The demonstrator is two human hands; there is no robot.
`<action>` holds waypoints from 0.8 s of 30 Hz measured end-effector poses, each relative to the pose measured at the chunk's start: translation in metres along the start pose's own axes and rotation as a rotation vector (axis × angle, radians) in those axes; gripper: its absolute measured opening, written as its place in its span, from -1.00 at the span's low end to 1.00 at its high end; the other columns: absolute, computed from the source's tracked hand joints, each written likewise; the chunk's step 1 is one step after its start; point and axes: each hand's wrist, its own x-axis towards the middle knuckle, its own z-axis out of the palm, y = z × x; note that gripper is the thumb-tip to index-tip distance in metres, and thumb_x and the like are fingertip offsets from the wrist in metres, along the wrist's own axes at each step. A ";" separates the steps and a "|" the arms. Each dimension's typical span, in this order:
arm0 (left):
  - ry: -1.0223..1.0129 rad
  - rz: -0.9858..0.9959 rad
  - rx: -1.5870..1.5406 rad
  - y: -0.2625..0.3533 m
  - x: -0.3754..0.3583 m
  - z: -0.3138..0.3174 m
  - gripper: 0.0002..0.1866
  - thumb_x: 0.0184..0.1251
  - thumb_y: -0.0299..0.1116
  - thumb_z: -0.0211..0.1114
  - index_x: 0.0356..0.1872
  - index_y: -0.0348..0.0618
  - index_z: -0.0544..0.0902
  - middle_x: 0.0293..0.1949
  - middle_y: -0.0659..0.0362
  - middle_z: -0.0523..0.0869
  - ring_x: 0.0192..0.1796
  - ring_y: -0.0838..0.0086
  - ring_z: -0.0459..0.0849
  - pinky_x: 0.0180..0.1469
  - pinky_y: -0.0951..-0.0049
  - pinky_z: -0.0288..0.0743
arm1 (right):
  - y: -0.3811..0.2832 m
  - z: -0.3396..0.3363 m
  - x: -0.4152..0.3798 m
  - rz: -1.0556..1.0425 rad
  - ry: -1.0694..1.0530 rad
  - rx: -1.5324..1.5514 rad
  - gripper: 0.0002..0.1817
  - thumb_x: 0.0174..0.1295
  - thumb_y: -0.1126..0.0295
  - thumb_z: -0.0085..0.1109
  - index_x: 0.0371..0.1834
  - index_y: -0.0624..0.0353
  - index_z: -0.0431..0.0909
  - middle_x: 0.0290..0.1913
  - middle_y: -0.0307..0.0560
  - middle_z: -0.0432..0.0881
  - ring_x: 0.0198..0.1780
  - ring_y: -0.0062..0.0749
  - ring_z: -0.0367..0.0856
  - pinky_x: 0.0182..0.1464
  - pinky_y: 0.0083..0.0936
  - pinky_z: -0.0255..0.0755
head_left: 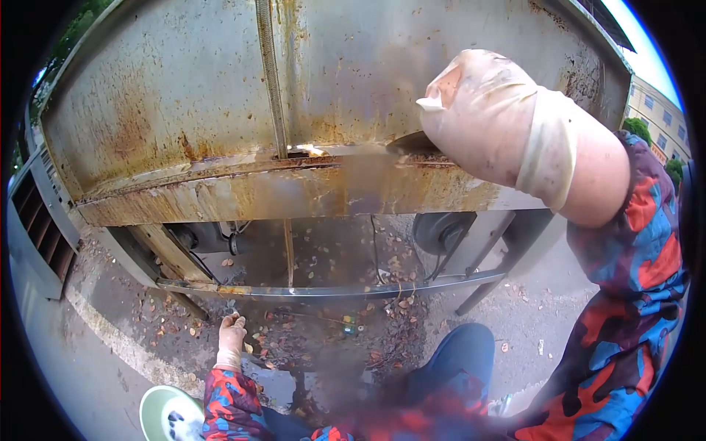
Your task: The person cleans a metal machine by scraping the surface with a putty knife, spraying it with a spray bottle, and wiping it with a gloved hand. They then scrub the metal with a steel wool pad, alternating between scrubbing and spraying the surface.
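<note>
My right hand (pixel 485 121), in a thin whitish glove, is closed in a fist before the rusty metal panel (pixel 353 81). A dark piece with a curved edge (pixel 415 144) shows just below the fist, by the rusty ledge (pixel 294 192). Whether the fist grips this piece is hidden by the glove. Low on the left, my left hand (pixel 232 342), also gloved, hangs below the lower metal rail (pixel 323 292) with its fingers curled in. Nothing shows between those fingers.
A pale green basin (pixel 151 411) with whitish contents stands at bottom left. Fallen leaves and wet dirt cover the ground (pixel 309 338) under the frame. Round motor-like parts (pixel 437 234) sit beneath the ledge. A grey slatted metal unit (pixel 44 220) stands at far left.
</note>
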 end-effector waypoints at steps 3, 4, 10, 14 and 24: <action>0.003 0.030 0.023 -0.020 0.010 -0.010 -0.88 0.30 -0.42 0.29 -0.19 -0.13 0.58 -0.49 0.39 0.51 -0.57 0.71 0.35 -0.53 0.62 0.23 | 0.037 -0.003 -0.018 -0.312 -0.116 -0.107 -0.76 0.00 0.46 0.17 -0.23 0.25 0.63 -0.35 0.10 0.65 -0.21 -0.05 0.66 -0.12 -0.28 0.52; 0.011 0.048 0.041 -0.019 0.012 -0.010 -0.88 0.29 -0.42 0.29 -0.19 -0.13 0.58 -0.49 0.39 0.50 -0.57 0.71 0.35 -0.54 0.62 0.22 | 0.050 -0.003 -0.024 -0.354 -0.086 -0.055 -0.75 0.01 0.47 0.18 -0.19 0.21 0.64 -0.37 0.08 0.65 -0.22 -0.06 0.65 -0.13 -0.29 0.52; -0.025 -0.018 0.016 -0.011 0.006 -0.010 -0.92 0.32 -0.40 0.26 -0.22 -0.11 0.58 -0.56 0.40 0.48 -0.61 0.72 0.33 -0.57 0.64 0.18 | 0.039 -0.033 -0.050 -0.287 -0.069 -0.334 -0.70 0.02 0.43 0.26 -0.12 0.07 0.70 -0.41 0.02 0.67 -0.29 -0.10 0.65 -0.15 -0.33 0.50; -0.020 0.000 0.057 -0.021 0.014 -0.011 -0.94 0.33 -0.38 0.25 -0.27 -0.10 0.58 -0.60 0.43 0.45 -0.62 0.74 0.31 -0.59 0.65 0.15 | 0.052 -0.036 -0.050 -0.164 -0.133 -0.502 -0.78 -0.15 0.50 0.31 -0.36 0.04 0.70 -0.34 -0.07 0.66 -0.22 -0.17 0.66 -0.16 -0.37 0.53; -0.047 -0.056 0.004 -0.029 0.023 -0.010 -0.92 0.32 -0.41 0.25 -0.21 -0.10 0.57 -0.58 0.42 0.44 -0.65 0.72 0.30 -0.61 0.63 0.16 | 0.020 -0.018 -0.023 0.359 -0.060 0.167 -0.92 -0.09 0.52 0.13 -0.53 0.22 0.62 -0.57 0.05 0.57 -0.50 -0.11 0.55 -0.34 -0.39 0.49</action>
